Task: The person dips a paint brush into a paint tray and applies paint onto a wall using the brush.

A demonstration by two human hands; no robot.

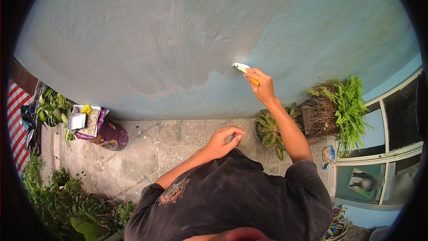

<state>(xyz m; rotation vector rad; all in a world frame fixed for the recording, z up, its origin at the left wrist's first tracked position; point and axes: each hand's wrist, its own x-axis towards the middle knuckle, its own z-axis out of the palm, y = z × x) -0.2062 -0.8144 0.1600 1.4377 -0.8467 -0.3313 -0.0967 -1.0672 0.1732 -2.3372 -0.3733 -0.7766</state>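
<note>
My right hand (261, 85) is raised to the wall (178, 35), its fingers closed round the yellow handle of a small paintbrush (253, 81). The brush's pale head meets the wall beside a bright spot, where a streaky grey area borders the light blue surface. My left hand (221, 143) hovers in front of my chest, away from the wall. Its index finger and thumb reach forward with a gap between them, the other fingers are loosely bent, and nothing shows in it.
Below the wall, the stone-tiled floor (142, 160) carries small pale flakes. To the right are a leafy potted plant (269, 129), a fern (350, 111) and a framed window (383, 151). At left stands a purple container (111, 136) topped with trays, near bushes (67, 201).
</note>
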